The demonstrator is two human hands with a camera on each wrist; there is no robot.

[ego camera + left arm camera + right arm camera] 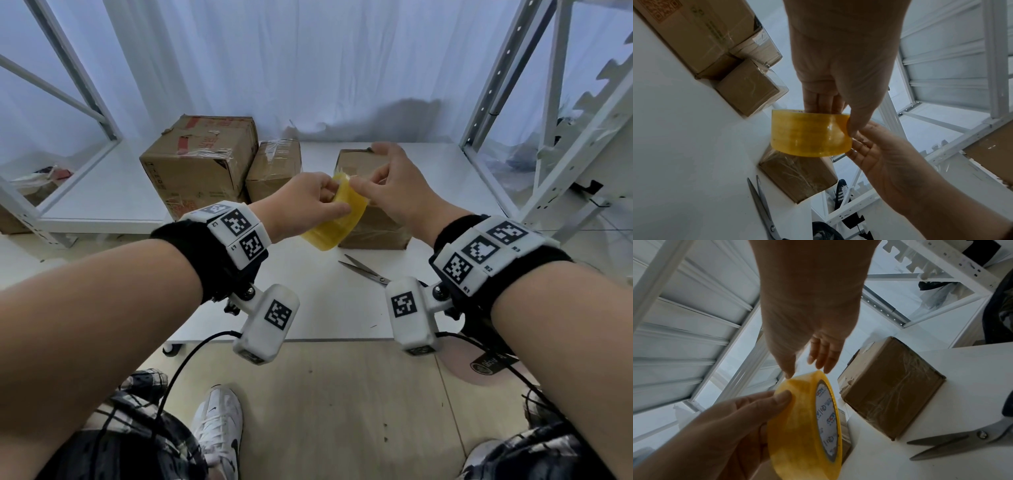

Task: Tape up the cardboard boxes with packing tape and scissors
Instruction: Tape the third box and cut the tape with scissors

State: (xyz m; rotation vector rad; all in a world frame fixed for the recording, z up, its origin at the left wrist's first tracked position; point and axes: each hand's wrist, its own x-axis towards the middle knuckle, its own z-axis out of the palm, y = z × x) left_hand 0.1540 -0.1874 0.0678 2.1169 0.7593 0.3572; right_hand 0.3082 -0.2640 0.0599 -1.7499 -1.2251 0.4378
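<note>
The left hand point(305, 202) holds a yellow roll of packing tape point(334, 222) up in the air over the white tabletop point(325, 308). Its fingers go through the hole in the roll and its thumb presses on the outside. The roll stands on its edge. In the right wrist view you can see the white ring inside the roll with blue and red print on it.

The right hand point(394, 192) is at the top of the roll. Its thumb and first finger touch the top edge of the tape, and the other fingers are loose and spread out. I cannot tell if it has pinched a loose end of tape or only touches the roll.

Just behind and under the roll sits a small cardboard box point(373, 222) with shiny clear tape wrapped on it. A pair of scissors point(366, 270) lies flat on the tabletop near this box, on the side near the person, with the blades a little apart.

Farther back on the left stands a big cardboard box point(198, 164) with red marks on top. A middle-sized cardboard box point(274, 168) sits right beside it, touching it. Both have clear tape on them.

White metal shelf frames point(534, 102) stand on both sides, and a white curtain point(291, 61) hangs behind
</note>
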